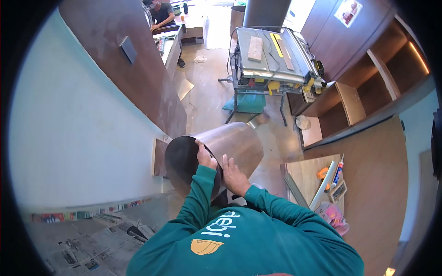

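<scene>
Found rolled metallic-faced sheet [235, 143] ahead of torso [262, 234] | traced long axis near-left to far-right | saw left hand [206, 157] at open end, right hand [235, 177] on outer face | could not tell either grip's closure

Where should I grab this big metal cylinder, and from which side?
Probably the rim of its open end, coming from the near left. The opening faces that way, so its thin edge can be pinched, while the broad, smooth curved wall of the cylinder looks harder to hold. The left hand is already at that rim.
</scene>
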